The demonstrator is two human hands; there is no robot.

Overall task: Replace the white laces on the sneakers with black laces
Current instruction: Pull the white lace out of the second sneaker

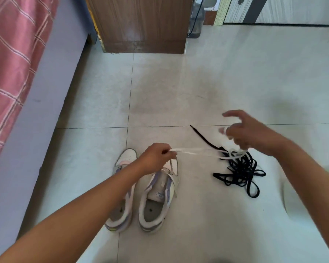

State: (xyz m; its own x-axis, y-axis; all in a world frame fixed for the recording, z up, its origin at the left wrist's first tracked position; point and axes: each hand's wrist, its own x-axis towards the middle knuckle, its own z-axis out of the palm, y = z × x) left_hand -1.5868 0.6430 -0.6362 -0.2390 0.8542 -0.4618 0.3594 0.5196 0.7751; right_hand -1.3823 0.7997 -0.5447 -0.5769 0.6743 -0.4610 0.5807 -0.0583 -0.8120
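Sneakers (pixel 141 190) stand side by side on the pale tiled floor (pixel 198 82), toes pointing away from the person, so both tongues are easy to reach from above. The right one shows an open tongue, and a white strand hangs by its upper eyelets; whether lace remains threaded in either shoe I cannot tell, because the left forearm covers much of the left one.

The left hand (pixel 156 156) hovers just above the toe of the right shoe with fingers curled, pinching the white lace (pixel 198 151). From there the lace runs almost level to the right hand (pixel 249 131), which is raised above the floor. This hand is blurred; some fingers spread forward while others seem to have white lace turned around them, so I judge it is holding the lace, probably winding it. The lace is kept stretched between the two hands, I think so that it gathers into a neat bundle and does not tangle.

The black laces (pixel 241 169) lie in a loose heap on the floor just right of the shoes, under the right hand, with one end stretched out toward the far side. They are near, ready for threading, but nothing black is in the eyelets yet.

A bed with a pink checked cover (pixel 11 59) runs along the left, and a wooden cabinet (pixel 141 25) stands farther back.
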